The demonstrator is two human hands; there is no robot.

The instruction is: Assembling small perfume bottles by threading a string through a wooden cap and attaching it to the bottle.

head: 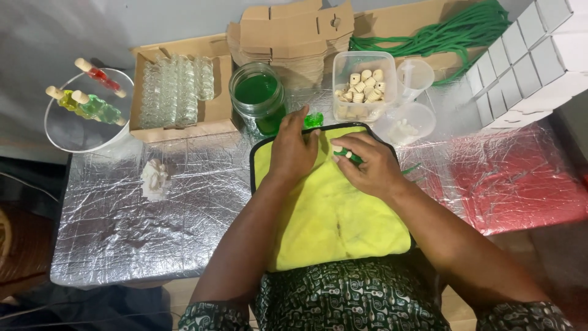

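A small green bottle (pixel 350 157) is pinched in the right hand (pixel 370 167); the left hand (pixel 294 150) lies flat on the yellow cloth (pixel 331 220). It should be kept upright and gripped firmly.

Green-liquid jar (pixel 257 98); cork tub (pixel 364 87); foil table (pixel 122 220)

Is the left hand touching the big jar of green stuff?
Apart. The head view shows the left hand lying on the yellow cloth, with a strip of foil visible between its fingertips and the green jar.
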